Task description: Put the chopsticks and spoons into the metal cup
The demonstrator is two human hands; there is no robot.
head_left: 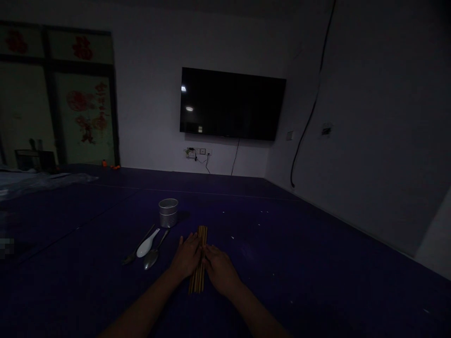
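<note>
A bundle of wooden chopsticks lies on the dark blue surface, running away from me. My left hand rests on the bundle's left side with fingers stretched flat. My right hand lies on its right side, fingers flat and touching the sticks. Left of my hands lie a white ceramic spoon, a metal spoon and a darker utensil. A small metal cup stands upright just beyond them.
The room is dim. A black television hangs on the far wall above a socket strip. Clear plastic sheeting lies at the far left. A white wall borders the surface on the right.
</note>
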